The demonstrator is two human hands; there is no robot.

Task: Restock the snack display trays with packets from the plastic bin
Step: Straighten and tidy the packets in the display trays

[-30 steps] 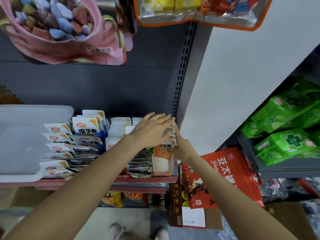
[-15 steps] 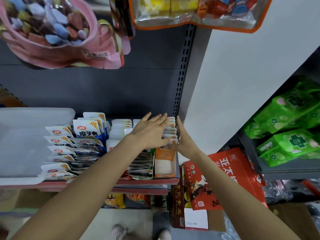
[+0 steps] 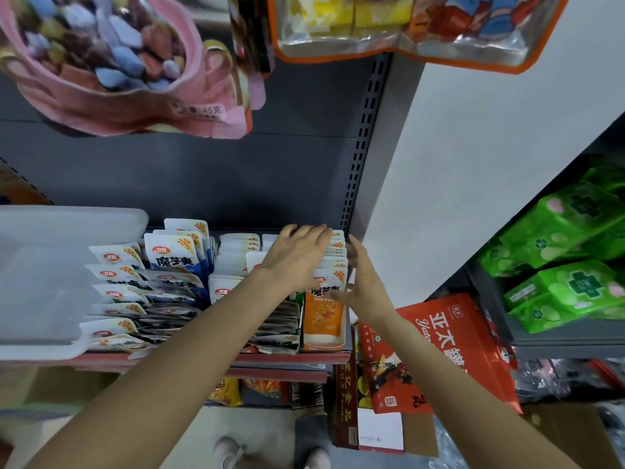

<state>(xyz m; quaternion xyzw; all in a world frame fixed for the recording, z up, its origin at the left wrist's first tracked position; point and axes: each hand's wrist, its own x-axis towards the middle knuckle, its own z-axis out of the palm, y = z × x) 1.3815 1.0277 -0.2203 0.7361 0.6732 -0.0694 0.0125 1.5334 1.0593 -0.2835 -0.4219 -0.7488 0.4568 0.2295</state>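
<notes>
the left hand (image 3: 297,255) lies flat with fingers straight and together on top of the row of orange packets (image 3: 336,262) at centre frame, pressing them back. the right hand (image 3: 363,282) stands just to their right, fingers spread and relaxed, palm against the side of the same row; whether its thumb pinches the front packet i cannot tell. neither hand carries a loose packet. these packets stand upright in the orange display tray (image 3: 324,341), which looks filled toward the back but has a bare stretch at its front end, so a few more might fit. left of it, partly under the forearm, a middle tray of white packets (image 3: 277,330) looks packed. further left, the blue and white packets (image 3: 172,255) lie slumped and uneven, and probably want straightening or topping up. the plastic bin (image 3: 50,279) sits at the left edge of the frame on the same shelf (image 3: 291,358); it looks mostly empty from here, though its cloudy wall hides much, so the restock seems near its end
</notes>
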